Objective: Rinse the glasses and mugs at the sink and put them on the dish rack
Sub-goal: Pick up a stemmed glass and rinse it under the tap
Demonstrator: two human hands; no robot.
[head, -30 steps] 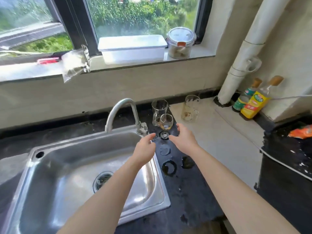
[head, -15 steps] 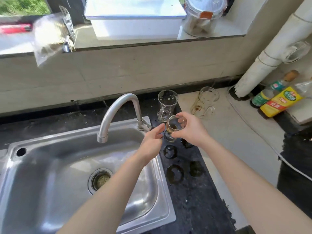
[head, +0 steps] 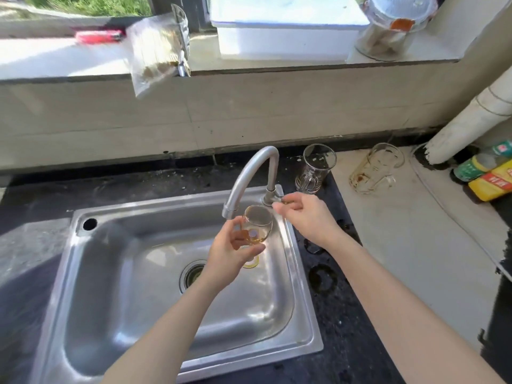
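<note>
Left hand (head: 230,256): grasps stemmed glass (head: 256,227) under faucet spout (head: 250,176) | Right hand (head: 306,217): fingers pinch the faucet handle (head: 279,200) | Sink (head: 166,286): dry

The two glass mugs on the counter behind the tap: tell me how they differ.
The left mug stands on the black countertop and looks fairly clean; the right mug stands on the pale counter and has brown residue inside. The left mug is close beside the tap; the right mug is nearer the bottles. Both are clear, handled, upright and untouched.
</note>
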